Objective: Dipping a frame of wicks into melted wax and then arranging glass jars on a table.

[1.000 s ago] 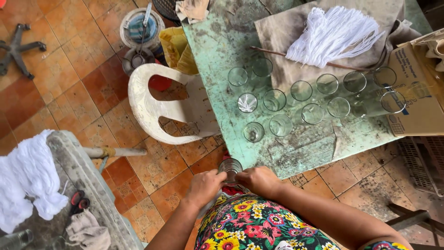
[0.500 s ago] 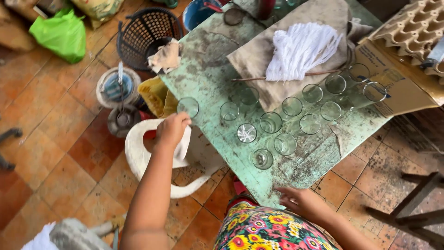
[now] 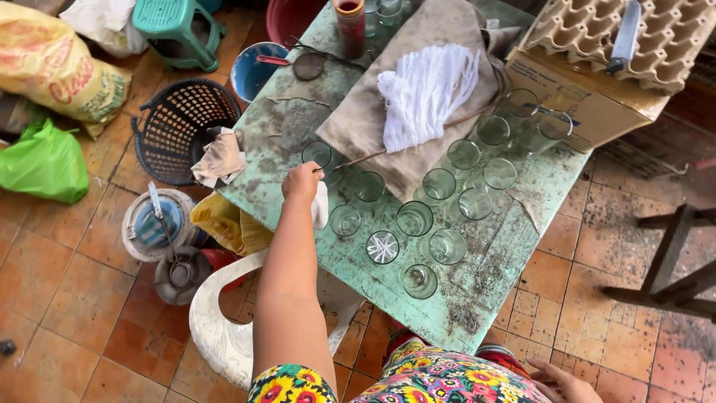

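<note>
Reaching across the green bench (image 3: 477, 298), the left hand (image 3: 302, 181) is seen with its fingers (image 3: 297, 177) curled narrow around a white cloth (image 3: 321, 205), which hangs below the knuckles; the glass (image 3: 318, 154) at the hand's 12 o'clock stands just beside the fingertips, and whether it is touched cannot be told. A thin stick (image 3: 358, 159) runs from beside the fingers toward 2 o'clock, under the white string mop head (image 3: 425, 93) that lies on a brown cloth (image 3: 388, 112). More empty glasses are ranged from 3 to 5 o'clock of the hand, among them one with a patterned base (image 3: 382, 247), all upright and close-set. For the placing or wiping in hand, it is judged that the cloth should be kept bunched so that it drags no neighbouring glass, and that the wrist should be lifted clear of the stick. The right hand (image 3: 563, 384) is held low at the frame's 5 o'clock, fingers loosely spread, nothing in it. A white plastic chair (image 3: 216, 328) stands under the reaching arm.
</note>
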